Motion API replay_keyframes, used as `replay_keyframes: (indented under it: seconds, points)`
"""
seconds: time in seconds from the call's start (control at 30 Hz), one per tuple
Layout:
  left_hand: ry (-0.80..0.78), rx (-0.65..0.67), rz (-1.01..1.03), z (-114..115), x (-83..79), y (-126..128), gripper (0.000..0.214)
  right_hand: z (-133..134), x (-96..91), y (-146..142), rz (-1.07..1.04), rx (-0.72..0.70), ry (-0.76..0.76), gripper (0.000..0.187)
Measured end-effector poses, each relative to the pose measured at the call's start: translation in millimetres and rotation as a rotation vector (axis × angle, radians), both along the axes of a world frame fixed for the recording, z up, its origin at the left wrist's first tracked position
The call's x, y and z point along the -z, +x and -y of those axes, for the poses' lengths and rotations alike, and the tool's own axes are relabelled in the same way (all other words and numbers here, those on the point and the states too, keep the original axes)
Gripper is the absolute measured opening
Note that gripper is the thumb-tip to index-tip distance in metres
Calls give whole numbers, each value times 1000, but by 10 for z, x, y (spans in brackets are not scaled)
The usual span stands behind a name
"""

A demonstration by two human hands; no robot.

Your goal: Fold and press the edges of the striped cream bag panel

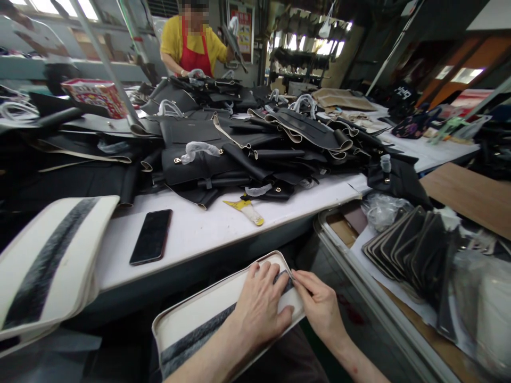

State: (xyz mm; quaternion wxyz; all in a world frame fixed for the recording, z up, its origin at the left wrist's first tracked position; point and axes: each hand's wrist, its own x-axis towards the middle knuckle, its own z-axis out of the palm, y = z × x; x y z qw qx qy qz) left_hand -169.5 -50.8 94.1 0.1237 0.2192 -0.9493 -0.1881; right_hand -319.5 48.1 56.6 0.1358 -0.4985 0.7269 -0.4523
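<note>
A cream rounded-corner panel (199,307) with a raised rim and a dark, rough stripe lies tilted across my lap, just below the table's front edge. On its face rests my left hand (263,303), palm down, fingers apart and stretched over the far end. At that end's right corner, my right hand (319,304) pinches the rim between thumb and fingers. Part of the stripe is hidden under my left hand and forearm. To the left sits a stack of similar cream panels (32,234), also with a dark stripe.
A phone (151,236) and a yellow-handled tool (249,210) lie on the white table (191,239). Black bag pieces (191,133) are heaped behind them. A bin at right holds dark panels (411,244) and plastic wrap. A person in a red apron (197,53) stands across the table.
</note>
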Motion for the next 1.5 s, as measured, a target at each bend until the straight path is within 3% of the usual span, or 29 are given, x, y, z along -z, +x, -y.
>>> replay_keyframes:
  seconds: [0.27, 0.47, 0.57, 0.67, 0.77, 1.03, 1.27, 1.5]
  points:
    - [-17, 11, -24, 28, 6, 0, 42, -16, -26, -20, -199, -114, 44, 28]
    - [-7, 13, -32, 112, -37, -57, 59, -14, -81, -37, -409, -265, 86, 36]
    - [-27, 17, -5, 115, -41, -57, 52, 39, -127, -43, -325, -229, 66, 30]
    - [-29, 15, 1, 93, -31, -29, 48, 114, -128, -82, -58, -90, 115, 13]
    - [-21, 7, -1, 79, -17, -10, 49, 171, -112, -134, 123, -32, 200, 19]
    - [-4, 26, 21, 98, -16, -36, 50, 218, -169, -194, -20, -144, 144, 35]
    - [-20, 25, 33, 99, -44, -54, 53, 129, -188, -323, 104, -241, 235, 25]
    - [-2, 14, 17, 120, -28, -67, 56, 161, -306, -281, -216, -281, 395, 29]
